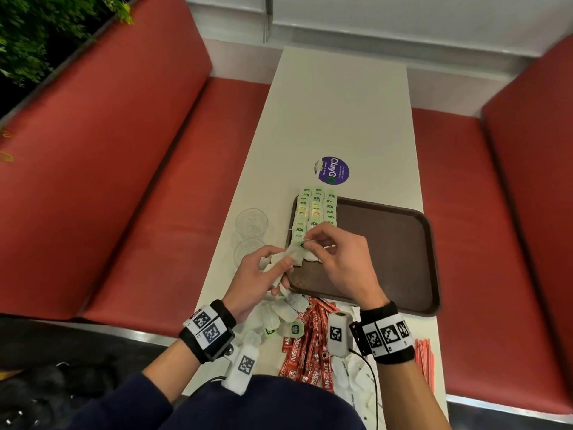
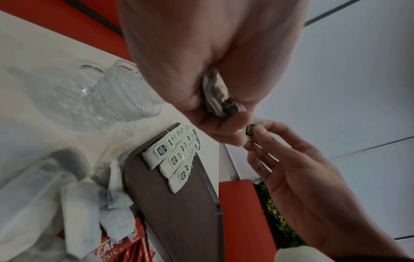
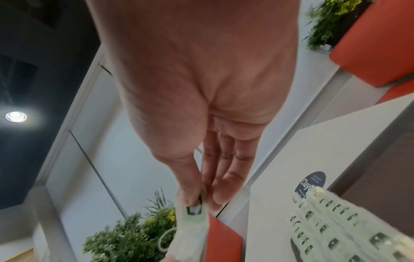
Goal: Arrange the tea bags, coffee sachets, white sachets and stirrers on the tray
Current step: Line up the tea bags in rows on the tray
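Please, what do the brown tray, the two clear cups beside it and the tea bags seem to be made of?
The brown tray looks like moulded plastic with a matte, slightly textured face and a raised, rounded rim. The clear cups are see-through with fine ribbed rings; thin plastic seems likely, though glass cannot be excluded. The tea bags look like soft white filter paper, with pale green paper tags.
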### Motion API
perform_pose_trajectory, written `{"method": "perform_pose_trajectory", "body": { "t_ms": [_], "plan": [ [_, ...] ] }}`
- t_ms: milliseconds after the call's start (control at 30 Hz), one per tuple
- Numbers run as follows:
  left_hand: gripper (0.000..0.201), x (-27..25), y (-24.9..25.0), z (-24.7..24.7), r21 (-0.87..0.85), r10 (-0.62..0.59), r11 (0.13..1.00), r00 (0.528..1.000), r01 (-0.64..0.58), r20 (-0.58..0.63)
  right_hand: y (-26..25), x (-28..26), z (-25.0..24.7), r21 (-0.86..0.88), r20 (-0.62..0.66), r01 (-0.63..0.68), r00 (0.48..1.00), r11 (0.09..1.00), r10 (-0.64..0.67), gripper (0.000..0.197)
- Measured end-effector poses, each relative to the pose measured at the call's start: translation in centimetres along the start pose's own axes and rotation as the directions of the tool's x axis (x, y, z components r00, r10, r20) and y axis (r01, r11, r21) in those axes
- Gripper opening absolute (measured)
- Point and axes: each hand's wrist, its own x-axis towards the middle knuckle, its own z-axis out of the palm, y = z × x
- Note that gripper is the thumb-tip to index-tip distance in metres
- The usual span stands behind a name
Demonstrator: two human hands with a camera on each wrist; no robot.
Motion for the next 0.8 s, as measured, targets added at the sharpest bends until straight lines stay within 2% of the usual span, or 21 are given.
{"method": "perform_pose_trajectory", "body": {
  "t_ms": [100, 167, 267, 400, 800],
  "plan": [
    [0.018, -0.2, -0.1, -0.6, 0.002, 0.001, 1.0, 1.0, -0.001, -0.022, 1.9, 0.5, -0.8, -0.05, -0.101, -0.027, 0.995, 0.998, 0.022, 0.009],
    [0.021, -0.5, -0.3, -1.1, -0.003, -0.012, 1.0, 0.999, 0.012, -0.036, 3.9, 1.0, -0.9, -0.152, -0.104, -0.057, 0.994, 0.987, 0.041, 0.009],
    [0.022, -0.9, -0.6, -1.8, -0.006, -0.029, 1.0, 0.999, 0.029, -0.044, 6.9, 1.2, 0.1, -0.32, 0.027, -0.133, 0.988, 0.938, 0.149, 0.008],
    [0.022, -1.1, -0.8, -2.6, -0.002, -0.035, 0.999, 0.997, 0.035, -0.063, 8.9, 1.0, 2.2, -0.438, 0.212, -0.183, 0.93, 0.88, 0.299, 0.011],
    [0.024, -1.6, -0.7, -3.2, -0.023, -0.065, 0.998, 0.995, 0.063, -0.07, 9.7, 4.5, 4.8, -0.551, 0.206, -0.148, 0.93, 0.821, 0.305, 0.017]
  ]
}}
